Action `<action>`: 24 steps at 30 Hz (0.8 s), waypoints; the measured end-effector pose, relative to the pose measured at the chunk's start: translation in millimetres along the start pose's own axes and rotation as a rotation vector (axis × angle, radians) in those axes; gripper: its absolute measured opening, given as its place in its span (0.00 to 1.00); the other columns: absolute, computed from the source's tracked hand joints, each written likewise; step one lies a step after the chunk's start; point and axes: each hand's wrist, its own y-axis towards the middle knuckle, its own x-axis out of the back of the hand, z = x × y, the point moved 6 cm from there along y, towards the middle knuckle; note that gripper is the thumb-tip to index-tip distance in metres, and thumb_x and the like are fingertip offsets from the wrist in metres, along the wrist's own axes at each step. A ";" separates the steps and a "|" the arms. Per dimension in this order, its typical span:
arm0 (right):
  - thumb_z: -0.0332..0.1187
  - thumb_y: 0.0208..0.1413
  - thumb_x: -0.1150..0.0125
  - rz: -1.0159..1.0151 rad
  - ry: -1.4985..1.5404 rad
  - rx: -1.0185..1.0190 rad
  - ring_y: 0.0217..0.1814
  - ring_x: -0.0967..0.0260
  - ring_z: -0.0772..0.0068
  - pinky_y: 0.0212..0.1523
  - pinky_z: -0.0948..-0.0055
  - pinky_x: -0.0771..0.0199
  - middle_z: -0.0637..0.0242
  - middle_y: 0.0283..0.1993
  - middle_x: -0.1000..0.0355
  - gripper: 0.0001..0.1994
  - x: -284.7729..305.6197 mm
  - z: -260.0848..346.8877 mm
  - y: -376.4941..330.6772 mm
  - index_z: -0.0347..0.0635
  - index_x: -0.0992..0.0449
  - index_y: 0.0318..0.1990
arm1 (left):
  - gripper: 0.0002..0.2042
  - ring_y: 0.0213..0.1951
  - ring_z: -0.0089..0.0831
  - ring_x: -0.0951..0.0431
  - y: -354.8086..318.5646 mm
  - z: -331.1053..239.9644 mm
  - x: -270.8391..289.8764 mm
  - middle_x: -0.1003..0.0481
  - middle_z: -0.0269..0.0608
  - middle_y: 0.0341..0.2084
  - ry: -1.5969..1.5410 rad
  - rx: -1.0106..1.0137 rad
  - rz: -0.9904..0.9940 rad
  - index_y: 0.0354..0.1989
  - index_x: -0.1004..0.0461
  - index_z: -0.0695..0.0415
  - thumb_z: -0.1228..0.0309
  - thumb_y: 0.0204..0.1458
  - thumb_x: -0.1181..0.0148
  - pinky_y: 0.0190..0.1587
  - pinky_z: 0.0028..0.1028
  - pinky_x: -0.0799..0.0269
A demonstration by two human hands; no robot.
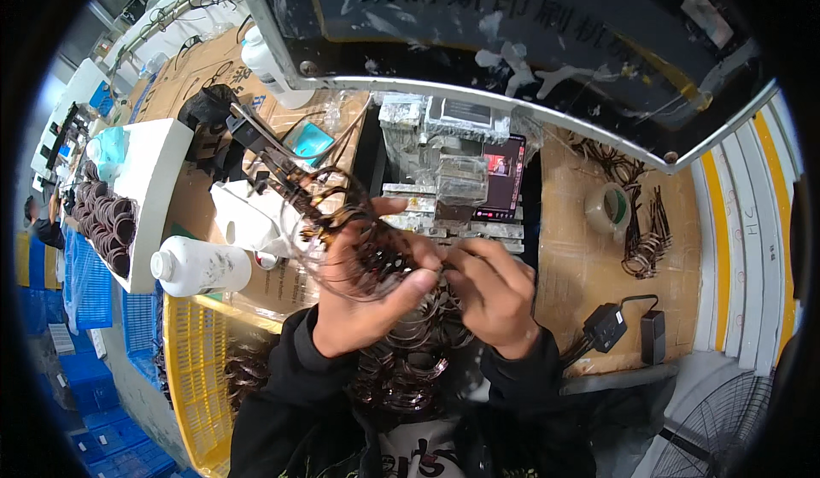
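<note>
A stacked bunch of dark brown, see-through eyeglass frames (342, 200) rests in my left hand (359, 320), whose fingers and thumb are wrapped round it. The bunch reaches up and to the left, its edges slightly blurred. My right hand (498, 299) meets the left thumb at the bunch's right side. Its fingertips are pinched together, and what lies between them is hidden. Under both hands, close to my body, more dark eyeglass frames (406, 371) lie in a heap, partly covered by my hands.
Ahead stands a metal fixture (461, 175) with a phone (504, 179) beside it, below a large framed panel (512, 34). A white bottle (209, 266) and yellow basket (196, 375) are at left. On cardboard at right lie a tape roll (607, 207), eyeglass frames (647, 243) and power adapters (605, 327).
</note>
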 end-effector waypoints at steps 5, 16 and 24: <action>0.25 0.44 0.36 0.331 -0.016 -0.421 0.28 0.31 0.67 0.28 0.73 0.30 0.64 0.39 0.30 0.10 5.2 -45.2 -36.7 0.40 0.23 0.37 | 0.21 0.35 0.32 0.24 -0.8 2.9 32.7 0.29 0.40 0.28 0.005 0.003 -0.208 0.53 0.46 0.61 0.81 0.51 0.47 0.40 0.31 0.29; 0.33 0.54 0.43 -0.095 0.227 -0.099 0.21 0.38 0.72 0.22 0.74 0.39 0.66 0.25 0.30 0.08 64.0 -32.1 -27.3 0.39 0.29 0.29 | 0.20 0.29 0.27 0.26 -4.3 14.1 68.8 0.30 0.40 0.26 0.100 0.009 -0.384 0.53 0.43 0.64 0.81 0.51 0.48 0.37 0.26 0.29; 0.30 0.62 0.54 -0.567 0.959 -0.285 0.31 0.40 0.84 0.34 0.84 0.39 0.72 0.31 0.35 0.09 -6.9 -132.0 0.4 0.34 0.32 0.43 | 0.21 0.31 0.30 0.26 -9.8 22.7 65.0 0.30 0.42 0.28 0.071 0.049 -0.319 0.53 0.45 0.62 0.79 0.51 0.46 0.38 0.28 0.30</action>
